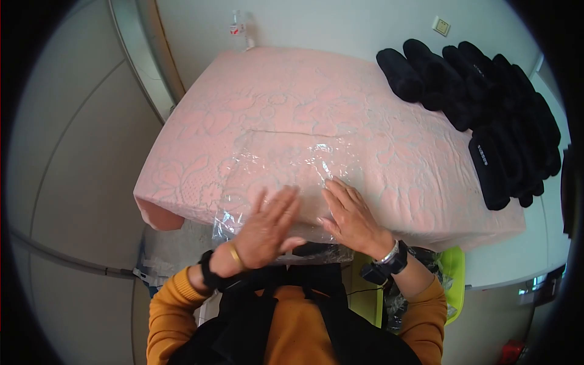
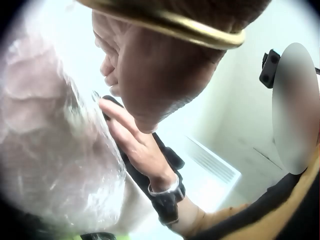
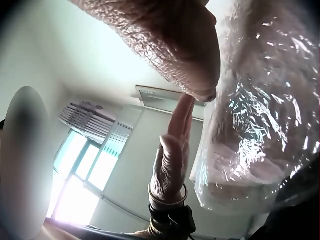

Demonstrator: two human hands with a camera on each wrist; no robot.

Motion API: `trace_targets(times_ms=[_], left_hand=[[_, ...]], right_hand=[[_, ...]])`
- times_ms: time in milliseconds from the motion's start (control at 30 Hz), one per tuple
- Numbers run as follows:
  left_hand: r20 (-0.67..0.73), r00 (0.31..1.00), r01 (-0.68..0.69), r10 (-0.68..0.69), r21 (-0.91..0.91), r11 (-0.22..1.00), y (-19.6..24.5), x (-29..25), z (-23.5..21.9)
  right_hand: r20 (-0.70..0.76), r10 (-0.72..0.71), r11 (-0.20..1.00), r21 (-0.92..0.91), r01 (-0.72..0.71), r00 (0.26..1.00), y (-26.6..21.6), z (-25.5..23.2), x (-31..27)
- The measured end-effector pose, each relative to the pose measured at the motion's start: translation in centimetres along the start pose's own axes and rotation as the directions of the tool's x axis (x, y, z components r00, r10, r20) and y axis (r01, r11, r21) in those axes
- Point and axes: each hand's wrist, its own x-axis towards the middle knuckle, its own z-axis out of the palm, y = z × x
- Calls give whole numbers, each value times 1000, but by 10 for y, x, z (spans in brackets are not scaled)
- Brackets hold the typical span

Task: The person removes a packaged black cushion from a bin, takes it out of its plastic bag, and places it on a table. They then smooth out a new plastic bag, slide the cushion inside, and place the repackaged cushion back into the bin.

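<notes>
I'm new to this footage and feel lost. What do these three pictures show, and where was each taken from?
There is no machine: these are a person's bare left hand and right hand. The head picture looks down from a camera on their head; the other two come from cameras worn on the left and right wrists. Pink patterned cloth covers the surface, with clear plastic under the hands and black soft-looking items toward the person's right. Neither hand grips anything.

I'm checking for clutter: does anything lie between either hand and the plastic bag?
Nothing visible does. The left hand and right hand are right over the bag; whether they touch it is hard to tell. The black rolls off to the right and the bottle at the back are both clear of it.
</notes>
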Motion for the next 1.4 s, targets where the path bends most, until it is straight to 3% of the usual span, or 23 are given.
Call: trace_targets(times_ms=[33, 200, 300, 433, 733, 833, 867, 967, 1000, 1067, 1233, 1333, 1400], left_hand=[[17, 998, -61, 62, -32, 998, 2, 8, 5], [67, 997, -35, 39, -54, 998, -26, 27, 31], [61, 998, 6, -11, 79, 997, -69, 14, 20], [49, 984, 157, -170, 208, 965, -125, -13, 1], [4, 979, 195, -202, 244, 950, -127, -15, 2], [-18, 981, 191, -193, 242, 951, -127, -16, 4], [-23, 982, 189, -189, 246, 951, -128, -16, 5], [-27, 980, 196, -195, 253, 947, -129, -16, 7], [-27, 980, 199, -199, 265, 943, -129, -16, 7], [-13, 979, 200, -204, 261, 944, -127, -14, 5], [15, 974, 215, -225, 246, 945, -124, -15, -1], [18, 974, 217, -228, 233, 948, -124, -16, 0], [14, 973, 218, -228, 248, 944, -124, -14, 0]], right_hand=[[-3, -7, 1000, -30, 7, 1000, 1, 2, 6], [62, 8, 993, -114, -1, 998, 12, 10, 15], [177, 125, 990, -94, -110, 976, 29, 11, 1], [176, 189, 981, -73, -178, 966, 40, 2, -11], [177, 265, 959, -156, -238, 948, 46, -3, -29], [176, 457, 882, -214, -420, 872, 46, -13, -23], [175, 464, 878, -223, -424, 869, 42, -17, -17], [166, 255, 946, -248, -210, 953, 17, -19, 20], [165, 262, 943, -253, -216, 951, 10, -10, 31], [230, 49, 997, -64, -35, 972, 2, 7, 52], [305, 65, 996, -75, -45, 950, 34, 29, 64], [273, 225, 970, -155, -187, 935, 70, 23, 45], [269, 254, 963, -159, -217, 929, 85, 17, 36]])
